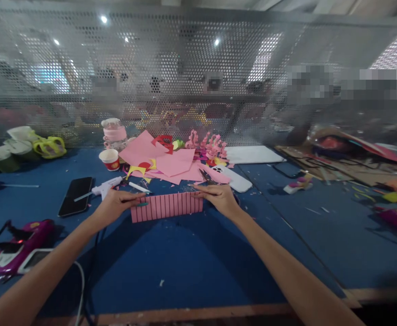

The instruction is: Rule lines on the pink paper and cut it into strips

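Between my hands stretches a pink paper strip [167, 206] marked or slit with many dark upright lines, raised above the blue table. Its left end is pinched by my left hand [118, 203], and a small green piece shows on the strip close to those fingertips. My right hand [220, 198] grips the top right corner. Just behind the right fingers are dark scissors [205, 176], partly hidden. A white glue gun [106, 186] lies beside my left hand.
A black phone [76, 197] and a purple power strip [25, 242] with cords lie left. Behind are pink sheets [178, 161], a paper cup [109, 160], curled pink paper pieces [212, 145] and a white phone [235, 179]. A perforated metal screen [185, 68] stands at the back.
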A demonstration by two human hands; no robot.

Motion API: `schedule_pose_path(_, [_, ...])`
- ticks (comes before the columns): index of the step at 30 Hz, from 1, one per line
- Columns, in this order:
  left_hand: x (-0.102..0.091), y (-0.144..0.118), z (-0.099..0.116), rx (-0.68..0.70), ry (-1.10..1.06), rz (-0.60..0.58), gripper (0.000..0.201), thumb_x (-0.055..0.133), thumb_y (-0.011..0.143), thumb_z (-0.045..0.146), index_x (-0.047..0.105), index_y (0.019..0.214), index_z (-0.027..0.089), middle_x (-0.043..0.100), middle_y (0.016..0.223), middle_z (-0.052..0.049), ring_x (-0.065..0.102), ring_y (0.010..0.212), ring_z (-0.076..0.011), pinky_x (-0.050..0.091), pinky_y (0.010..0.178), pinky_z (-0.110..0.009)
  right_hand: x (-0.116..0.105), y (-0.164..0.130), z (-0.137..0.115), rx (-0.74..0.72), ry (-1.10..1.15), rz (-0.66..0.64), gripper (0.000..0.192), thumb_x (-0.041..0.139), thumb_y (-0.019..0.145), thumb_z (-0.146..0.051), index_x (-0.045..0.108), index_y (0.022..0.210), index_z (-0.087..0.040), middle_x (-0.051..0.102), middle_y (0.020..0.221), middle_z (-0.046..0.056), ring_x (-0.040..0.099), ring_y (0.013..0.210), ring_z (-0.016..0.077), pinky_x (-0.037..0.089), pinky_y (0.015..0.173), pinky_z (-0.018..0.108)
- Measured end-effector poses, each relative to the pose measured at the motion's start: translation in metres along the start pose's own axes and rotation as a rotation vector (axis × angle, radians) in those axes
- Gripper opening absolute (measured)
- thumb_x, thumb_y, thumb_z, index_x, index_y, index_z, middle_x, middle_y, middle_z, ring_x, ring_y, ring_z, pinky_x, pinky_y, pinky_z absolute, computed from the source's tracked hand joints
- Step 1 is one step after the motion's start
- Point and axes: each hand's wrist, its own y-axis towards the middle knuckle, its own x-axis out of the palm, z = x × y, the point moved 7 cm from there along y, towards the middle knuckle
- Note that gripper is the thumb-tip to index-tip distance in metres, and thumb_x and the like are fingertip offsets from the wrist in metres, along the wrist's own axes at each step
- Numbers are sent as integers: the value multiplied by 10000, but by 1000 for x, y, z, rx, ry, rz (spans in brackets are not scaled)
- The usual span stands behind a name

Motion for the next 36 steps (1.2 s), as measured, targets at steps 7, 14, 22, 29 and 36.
schedule_pose_path(7, [2,0,1,-89,-87,16,401,699,599,503,754,813,168,741,864,-68,704,841,-257,559,837,-375,-4,0,3,27,-4,54,142,669,729,-213,749,822,-285,746,777,22,717,688,196,608,643,298])
schedule_pose_path(14, [1,0,4,-117,-41,23,374,699,568,466,762,781,165,734,869,-79,698,856,-281,546,848,-357,-4,0,4,27,-20,48,108,670,741,-270,752,811,-281,748,763,31,713,669,191,607,639,305])
schedule_pose_path(22, [0,0,3,-78,20,16,347,657,616,442,759,818,179,739,869,-56,702,828,-243,558,814,-320,-3,-1,1,15,-38,43,130,653,753,-276,747,842,-281,748,754,32,706,660,180,604,631,304])
schedule_pose_path(29, [-1,-2,2,-60,100,18,384,607,674,411,735,944,169,735,887,-39,701,803,-236,568,741,-300,-3,-2,3,34,-49,53,147,649,747,-259,748,856,-267,749,803,32,712,699,196,604,663,329])
schedule_pose_path(36, [0,-3,5,-82,149,28,312,615,707,280,723,977,168,743,842,-35,698,756,-216,574,690,-278,-3,-1,3,133,-112,34,122,663,734,-246,755,813,-251,747,775,22,717,741,224,594,738,371])
